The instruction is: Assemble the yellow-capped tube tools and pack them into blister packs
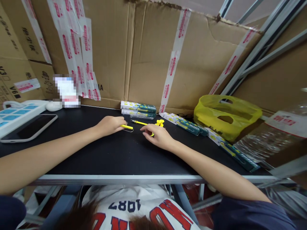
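My left hand (110, 125) is closed around a slim yellow stick (127, 127), whose end sticks out to the right. A thin pale loop of cord or wire curves around that end. My right hand (157, 135) is just to the right, its fingers curved and its thumb and forefinger apart. Behind it lie bright yellow parts (160, 122), partly hidden by the hand; a bit of yellow also shows between its fingers. A thin yellow rod with a dark tip (139, 122) lies on the black tabletop (107, 156) between the hands.
Stacked slim boxes (138, 108) stand at the back, with more boxes (182, 124) and another box (240, 156) to the right. A yellow plastic bag (225, 116) and a clear bottle (271, 137) are at the right. A phone (31, 127) and power strip (21, 115) lie left.
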### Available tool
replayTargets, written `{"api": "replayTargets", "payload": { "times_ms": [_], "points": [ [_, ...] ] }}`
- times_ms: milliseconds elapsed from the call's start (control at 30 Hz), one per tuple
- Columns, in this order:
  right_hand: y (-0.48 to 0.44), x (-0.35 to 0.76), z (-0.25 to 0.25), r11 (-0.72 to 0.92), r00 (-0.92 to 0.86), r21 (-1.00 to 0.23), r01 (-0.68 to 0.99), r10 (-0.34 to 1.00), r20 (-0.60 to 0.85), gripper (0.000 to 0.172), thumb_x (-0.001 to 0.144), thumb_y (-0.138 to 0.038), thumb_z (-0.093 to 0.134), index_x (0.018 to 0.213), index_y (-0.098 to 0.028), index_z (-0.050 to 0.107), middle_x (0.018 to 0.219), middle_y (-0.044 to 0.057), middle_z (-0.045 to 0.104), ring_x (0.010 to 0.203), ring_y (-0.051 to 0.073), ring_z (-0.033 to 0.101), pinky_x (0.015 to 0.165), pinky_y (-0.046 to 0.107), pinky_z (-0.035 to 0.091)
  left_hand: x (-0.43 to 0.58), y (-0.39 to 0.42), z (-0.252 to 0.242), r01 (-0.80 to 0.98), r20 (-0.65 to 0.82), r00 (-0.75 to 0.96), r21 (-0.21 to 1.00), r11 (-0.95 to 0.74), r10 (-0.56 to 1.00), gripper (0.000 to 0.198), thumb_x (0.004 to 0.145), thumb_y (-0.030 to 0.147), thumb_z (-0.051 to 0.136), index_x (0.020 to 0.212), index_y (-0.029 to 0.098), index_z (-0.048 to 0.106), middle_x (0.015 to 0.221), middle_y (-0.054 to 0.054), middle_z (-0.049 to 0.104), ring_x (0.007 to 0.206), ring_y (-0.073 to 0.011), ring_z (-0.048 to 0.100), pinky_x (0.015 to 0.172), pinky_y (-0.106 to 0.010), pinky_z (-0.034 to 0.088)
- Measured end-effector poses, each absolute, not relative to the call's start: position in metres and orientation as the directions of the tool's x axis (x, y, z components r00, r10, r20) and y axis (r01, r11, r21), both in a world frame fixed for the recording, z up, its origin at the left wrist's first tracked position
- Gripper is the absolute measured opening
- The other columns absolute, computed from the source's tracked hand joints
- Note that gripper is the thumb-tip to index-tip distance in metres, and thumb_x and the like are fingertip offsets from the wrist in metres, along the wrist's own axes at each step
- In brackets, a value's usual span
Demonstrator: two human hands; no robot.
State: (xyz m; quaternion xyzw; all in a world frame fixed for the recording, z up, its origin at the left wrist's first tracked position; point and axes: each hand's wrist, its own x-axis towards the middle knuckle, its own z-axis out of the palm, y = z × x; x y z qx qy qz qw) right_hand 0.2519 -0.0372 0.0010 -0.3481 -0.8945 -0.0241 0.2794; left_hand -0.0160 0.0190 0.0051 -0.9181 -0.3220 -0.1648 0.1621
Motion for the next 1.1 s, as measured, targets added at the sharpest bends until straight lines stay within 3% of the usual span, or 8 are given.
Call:
{"api": "replayTargets", "payload": {
  "times_ms": [133,367,500,633,767,867,967,1100],
  "points": [
    [-0.038,0.251,0.002,0.742,-0.583,-0.151,0.653,0.62,0.526,0.017,0.089,-0.023,0.052,0.101,-0.018,0.063,0.083,0.005,0.066,0.077,0.016,0.061,0.068,0.027,0.044,-0.021,0.029,0.007,0.767,0.476,0.611,-0.154,-0.623,0.633,0.025,0.091,0.027,0.045,0.102,0.022,0.066,0.096,-0.003,0.068,0.084,-0.016,0.063,0.059,-0.023,0.039],
    [-0.022,0.27,0.018,0.592,-0.254,-0.298,0.749,0.671,0.696,0.015,0.087,-0.022,0.049,0.095,-0.019,0.062,0.073,0.002,0.062,0.064,0.015,0.055,0.062,0.027,0.04,-0.019,0.047,0.008,0.746,0.326,0.665,-0.236,-0.623,0.672,0.023,0.091,0.032,0.049,0.096,0.022,0.069,0.094,-0.003,0.065,0.075,-0.0143,0.062,0.053,-0.023,0.033],
    [-0.01,0.282,0.02,0.563,-0.187,-0.329,0.758,0.672,0.717,0.015,0.087,-0.023,0.048,0.093,-0.019,0.061,0.065,0.0,0.056,0.058,0.015,0.05,0.059,0.027,0.038,-0.017,0.044,0.011,0.715,0.281,0.699,-0.309,-0.627,0.658,0.02,0.09,0.029,0.05,0.091,0.02,0.067,0.092,-0.004,0.065,0.07,-0.0143,0.061,0.05,-0.024,0.031],
    [-0.008,0.281,0.014,0.564,-0.235,-0.294,0.772,0.682,0.692,0.013,0.086,-0.022,0.049,0.091,-0.019,0.061,0.069,0.001,0.059,0.062,0.015,0.053,0.061,0.027,0.038,-0.018,0.042,0.011,0.744,0.326,0.668,-0.281,-0.606,0.669,0.017,0.088,0.024,0.049,0.092,0.019,0.065,0.095,-0.005,0.065,0.073,-0.0162,0.062,0.052,-0.025,0.034],
    [-0.012,0.275,0.011,0.581,-0.278,-0.267,0.769,0.68,0.679,0.013,0.086,-0.022,0.05,0.092,-0.019,0.061,0.072,0.002,0.06,0.064,0.015,0.055,0.062,0.027,0.039,-0.024,0.04,0.012,0.81,0.531,0.539,-0.115,-0.575,0.654,0.019,0.089,0.024,0.048,0.098,0.019,0.063,0.1,-0.005,0.066,0.083,-0.0184,0.063,0.06,-0.026,0.039],
    [-0.016,0.271,0.01,0.617,-0.336,-0.269,0.74,0.685,0.647,0.013,0.087,-0.023,0.05,0.092,-0.019,0.061,0.073,0.002,0.061,0.065,0.015,0.055,0.062,0.027,0.04,-0.022,0.029,0.014,0.74,0.62,0.526,0.003,-0.672,0.582,0.019,0.089,0.025,0.048,0.1,0.019,0.061,0.101,-0.004,0.067,0.087,-0.0171,0.063,0.069,-0.025,0.042],
    [-0.021,0.266,0.008,0.681,-0.448,-0.261,0.684,0.675,0.587,0.013,0.089,-0.024,0.05,0.092,-0.019,0.061,0.077,0.002,0.064,0.066,0.015,0.056,0.063,0.026,0.041,-0.009,0.009,0.013,0.618,0.49,0.681,0.014,-0.786,0.544,0.016,0.088,0.025,0.05,0.101,0.021,0.059,0.093,0.0,0.069,0.079,-0.0135,0.064,0.066,-0.022,0.041],
    [-0.03,0.259,0.006,0.759,-0.588,-0.163,0.63,0.603,0.54,0.013,0.09,-0.024,0.05,0.095,-0.019,0.061,0.084,0.005,0.066,0.075,0.016,0.058,0.069,0.027,0.044,0.009,-0.007,0.006,0.477,0.266,0.863,-0.146,-0.867,0.43,0.012,0.086,0.022,0.052,0.096,0.024,0.057,0.087,0.002,0.069,0.074,-0.0133,0.065,0.059,-0.022,0.038]
  ]
}}
